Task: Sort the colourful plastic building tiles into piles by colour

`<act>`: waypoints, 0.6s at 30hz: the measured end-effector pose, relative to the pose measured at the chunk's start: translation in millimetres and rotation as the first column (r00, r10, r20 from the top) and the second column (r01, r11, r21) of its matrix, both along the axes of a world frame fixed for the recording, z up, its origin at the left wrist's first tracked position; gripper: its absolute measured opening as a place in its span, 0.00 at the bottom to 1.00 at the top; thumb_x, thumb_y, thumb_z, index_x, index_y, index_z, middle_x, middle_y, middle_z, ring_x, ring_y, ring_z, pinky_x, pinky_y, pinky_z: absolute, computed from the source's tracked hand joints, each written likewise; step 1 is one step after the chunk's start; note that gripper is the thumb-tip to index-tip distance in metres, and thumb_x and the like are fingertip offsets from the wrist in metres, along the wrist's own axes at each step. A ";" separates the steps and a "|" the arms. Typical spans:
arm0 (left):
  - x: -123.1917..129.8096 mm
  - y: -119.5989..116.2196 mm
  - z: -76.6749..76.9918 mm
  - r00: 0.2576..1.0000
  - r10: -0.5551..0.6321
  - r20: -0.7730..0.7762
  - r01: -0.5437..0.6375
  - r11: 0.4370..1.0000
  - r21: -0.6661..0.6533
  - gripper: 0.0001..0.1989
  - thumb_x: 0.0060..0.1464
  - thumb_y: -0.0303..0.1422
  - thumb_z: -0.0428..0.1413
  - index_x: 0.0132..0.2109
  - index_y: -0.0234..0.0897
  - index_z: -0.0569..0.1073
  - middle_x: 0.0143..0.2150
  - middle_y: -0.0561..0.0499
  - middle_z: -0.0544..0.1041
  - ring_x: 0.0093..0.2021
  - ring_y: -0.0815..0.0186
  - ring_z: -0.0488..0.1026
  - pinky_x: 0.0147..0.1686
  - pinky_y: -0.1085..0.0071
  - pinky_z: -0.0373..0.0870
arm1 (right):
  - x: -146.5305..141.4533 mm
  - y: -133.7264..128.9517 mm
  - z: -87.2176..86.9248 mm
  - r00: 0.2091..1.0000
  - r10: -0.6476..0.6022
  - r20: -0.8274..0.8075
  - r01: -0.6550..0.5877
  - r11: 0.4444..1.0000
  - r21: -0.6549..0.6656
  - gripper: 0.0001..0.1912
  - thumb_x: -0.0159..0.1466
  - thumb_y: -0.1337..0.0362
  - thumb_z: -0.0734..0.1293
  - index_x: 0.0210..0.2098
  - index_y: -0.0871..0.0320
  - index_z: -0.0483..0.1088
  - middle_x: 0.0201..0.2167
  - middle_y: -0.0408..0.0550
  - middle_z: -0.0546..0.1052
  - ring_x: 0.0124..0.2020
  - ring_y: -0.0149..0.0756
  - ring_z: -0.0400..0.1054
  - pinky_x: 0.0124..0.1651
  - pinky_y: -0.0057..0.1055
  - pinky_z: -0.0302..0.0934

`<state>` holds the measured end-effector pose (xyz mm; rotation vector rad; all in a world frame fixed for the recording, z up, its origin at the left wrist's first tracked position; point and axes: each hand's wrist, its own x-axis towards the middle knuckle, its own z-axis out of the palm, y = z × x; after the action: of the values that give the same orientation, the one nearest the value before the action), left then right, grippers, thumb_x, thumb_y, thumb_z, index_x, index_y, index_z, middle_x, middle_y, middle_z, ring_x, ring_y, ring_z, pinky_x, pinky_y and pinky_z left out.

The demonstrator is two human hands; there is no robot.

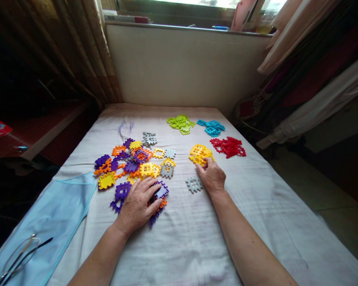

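My left hand lies with its fingers spread on the near side of a mixed pile, over purple and orange pieces; a purple-edged piece shows beside its fingertips. Purple, orange, yellow and grey notched pieces make up that pile, among them a yellow piece at its left. My right hand has its fingers bent together at the near edge of a yellow pile; whatever its fingertips hold is hidden. Just left of the right hand, a single grey piece lies flat.
Farther back are a green pile, a blue pile and a red pile. At the left, glasses rest on a light blue cloth. A wall and window ledge stand behind the white-sheeted surface.
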<state>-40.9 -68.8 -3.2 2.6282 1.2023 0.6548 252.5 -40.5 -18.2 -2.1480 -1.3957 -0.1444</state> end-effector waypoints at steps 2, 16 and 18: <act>0.0 -0.3 0.3 1.000 0.003 0.009 -0.003 1.000 0.001 0.19 0.60 0.40 0.54 0.56 0.43 0.73 0.59 0.45 0.73 0.62 0.54 0.66 0.62 0.49 0.62 | -1.7 -1.1 -0.6 1.000 0.025 -0.002 -0.025 1.000 0.014 0.17 0.64 0.53 0.62 0.44 0.57 0.72 0.30 0.48 0.78 0.31 0.38 0.70 0.31 0.30 0.56; 0.7 -1.7 1.2 1.000 0.002 0.017 -0.002 1.000 -0.022 0.20 0.58 0.39 0.55 0.57 0.43 0.72 0.61 0.45 0.72 0.63 0.54 0.65 0.63 0.49 0.60 | -62.2 2.2 13.7 0.773 0.633 0.030 -0.632 0.774 -0.049 0.23 0.62 0.59 0.67 0.56 0.54 0.69 0.57 0.52 0.73 0.60 0.46 0.62 0.61 0.45 0.54; 0.5 -2.1 0.8 1.000 -0.001 0.020 0.001 0.999 -0.033 0.20 0.57 0.38 0.56 0.57 0.44 0.72 0.61 0.46 0.72 0.63 0.54 0.65 0.63 0.49 0.60 | -65.7 1.6 13.1 0.736 0.676 0.028 -0.674 0.736 -0.065 0.22 0.61 0.59 0.68 0.55 0.54 0.71 0.56 0.51 0.74 0.60 0.46 0.61 0.60 0.45 0.55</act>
<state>-40.4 -70.9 -2.4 2.5889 1.1958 0.6545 186.8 -38.9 -5.1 -1.5359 -2.1361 0.1252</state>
